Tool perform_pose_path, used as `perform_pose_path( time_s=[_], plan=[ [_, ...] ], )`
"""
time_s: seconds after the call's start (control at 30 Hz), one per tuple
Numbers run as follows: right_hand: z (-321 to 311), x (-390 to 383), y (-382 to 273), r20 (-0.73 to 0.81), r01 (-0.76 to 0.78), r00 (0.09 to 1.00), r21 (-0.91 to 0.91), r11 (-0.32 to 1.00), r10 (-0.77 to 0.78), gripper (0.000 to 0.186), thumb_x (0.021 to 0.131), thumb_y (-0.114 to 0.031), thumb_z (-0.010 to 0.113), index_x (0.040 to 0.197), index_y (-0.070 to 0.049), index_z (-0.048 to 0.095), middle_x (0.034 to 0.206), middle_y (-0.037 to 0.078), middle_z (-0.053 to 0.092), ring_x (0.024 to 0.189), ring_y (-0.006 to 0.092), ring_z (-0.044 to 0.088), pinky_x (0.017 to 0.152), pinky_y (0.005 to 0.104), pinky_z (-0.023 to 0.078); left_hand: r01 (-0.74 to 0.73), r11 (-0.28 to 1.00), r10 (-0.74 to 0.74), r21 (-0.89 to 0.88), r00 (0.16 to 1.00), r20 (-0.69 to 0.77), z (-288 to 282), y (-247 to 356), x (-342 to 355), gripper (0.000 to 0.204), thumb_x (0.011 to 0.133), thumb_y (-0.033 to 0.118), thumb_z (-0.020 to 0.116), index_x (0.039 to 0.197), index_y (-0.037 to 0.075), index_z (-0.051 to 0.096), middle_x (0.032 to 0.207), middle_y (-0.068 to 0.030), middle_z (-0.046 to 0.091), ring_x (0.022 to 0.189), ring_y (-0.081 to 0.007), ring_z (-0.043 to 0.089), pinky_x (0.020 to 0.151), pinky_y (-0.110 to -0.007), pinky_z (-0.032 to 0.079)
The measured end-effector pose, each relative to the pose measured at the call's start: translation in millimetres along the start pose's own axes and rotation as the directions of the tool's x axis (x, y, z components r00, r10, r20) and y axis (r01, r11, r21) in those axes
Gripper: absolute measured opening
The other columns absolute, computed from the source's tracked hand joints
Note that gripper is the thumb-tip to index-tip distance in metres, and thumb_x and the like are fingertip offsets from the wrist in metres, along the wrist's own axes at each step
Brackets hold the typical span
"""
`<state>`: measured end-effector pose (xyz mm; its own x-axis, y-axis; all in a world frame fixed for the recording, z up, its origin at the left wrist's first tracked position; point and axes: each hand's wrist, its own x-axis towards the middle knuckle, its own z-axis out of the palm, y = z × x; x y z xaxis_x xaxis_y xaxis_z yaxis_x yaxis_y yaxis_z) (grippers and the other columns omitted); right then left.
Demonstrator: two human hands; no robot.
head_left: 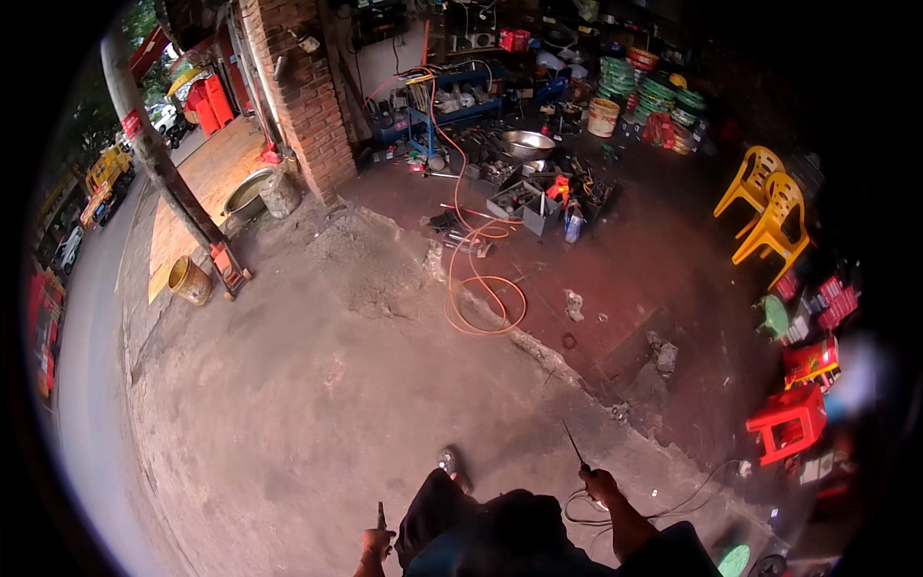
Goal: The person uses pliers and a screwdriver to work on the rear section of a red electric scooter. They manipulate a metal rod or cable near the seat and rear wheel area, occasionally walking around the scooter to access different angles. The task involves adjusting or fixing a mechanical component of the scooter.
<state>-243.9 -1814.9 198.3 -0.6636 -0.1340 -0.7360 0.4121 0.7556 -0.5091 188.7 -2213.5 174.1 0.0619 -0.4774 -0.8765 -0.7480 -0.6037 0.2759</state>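
At the lower edge my left hand (pixel 378 542) is closed around a short dark tool (pixel 382 517) that points up out of the fist; its kind is too small to make out. Farther right, my right hand (pixel 600 484) grips a long thin-shafted tool (pixel 573 441), which looks like a screwdriver and points up and slightly left. Its handle is mostly covered by the fingers. Both hands are apart, on either side of my body. A thin dark cable (pixel 697 496) lies looped on the ground beneath my right forearm.
An orange hose (pixel 525 306) coils across the raised red floor's broken edge (pixel 543 354). Beyond stand grey tool trays (pixel 537 217), a metal basin (pixel 528 144) and a blue cart (pixel 419 132). Yellow chairs (pixel 781 223) and a red stool (pixel 790 423) are right; a pole (pixel 159 159) and bucket (pixel 189 281) left.
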Motion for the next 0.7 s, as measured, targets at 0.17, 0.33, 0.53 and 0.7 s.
perform_pose_path(
  time_s=[0.17,0.33,0.53,0.7],
  plan=[
    [28.1,-1.6,48.7,-0.132,-0.394,0.885,0.296,0.87,0.445,0.042,0.087,-0.04,0.061,0.058,-0.012,0.049,0.05,0.004,0.046,0.037,0.0182,0.044,0.036,0.0346,0.036,-0.181,0.923,0.171,0.339,0.983,0.059,-8.1,193.3,26.0,0.026,0.073,0.02,0.077,0.075,0.002,0.059,0.055,-0.0057,0.053,0.043,-0.0212,0.052,0.037,-0.038,0.04],
    [60.2,32.0,129.3,-0.016,-0.306,0.942,0.378,0.874,0.336,0.032,0.093,-0.034,0.054,0.07,-0.011,0.051,0.052,0.004,0.045,0.042,0.0174,0.045,0.039,0.0336,0.035,-0.414,0.745,0.425,0.523,0.899,0.106,31.6,337.1,89.6,0.032,0.067,0.025,0.075,0.081,-0.003,0.065,0.066,-0.0144,0.065,0.054,-0.0249,0.065,0.051,-0.039,0.051],
    [23.3,132.4,178.8,-0.064,-0.204,0.977,-0.022,0.979,0.202,0.032,0.098,-0.036,0.045,0.104,-0.008,0.06,0.068,0.002,0.059,0.058,0.0183,0.059,0.049,0.0355,0.046,-0.381,0.827,0.292,0.413,0.919,0.264,154.7,451.1,60.0,0.027,0.071,0.018,0.073,0.087,-0.002,0.062,0.06,-0.0091,0.058,0.047,-0.0221,0.057,0.042,-0.036,0.045],
    [-21.1,224.6,-6.0,0.091,-0.409,0.896,0.548,0.729,0.434,0.035,0.093,-0.044,0.054,0.09,-0.009,0.053,0.06,0.001,0.052,0.052,0.0183,0.055,0.044,0.0328,0.041,-0.245,0.843,0.195,0.478,0.969,0.153,182.6,542.0,12.4,0.028,0.073,0.015,0.075,0.093,-0.001,0.061,0.064,-0.0079,0.056,0.049,-0.021,0.056,0.042,-0.037,0.043]
  ],
)
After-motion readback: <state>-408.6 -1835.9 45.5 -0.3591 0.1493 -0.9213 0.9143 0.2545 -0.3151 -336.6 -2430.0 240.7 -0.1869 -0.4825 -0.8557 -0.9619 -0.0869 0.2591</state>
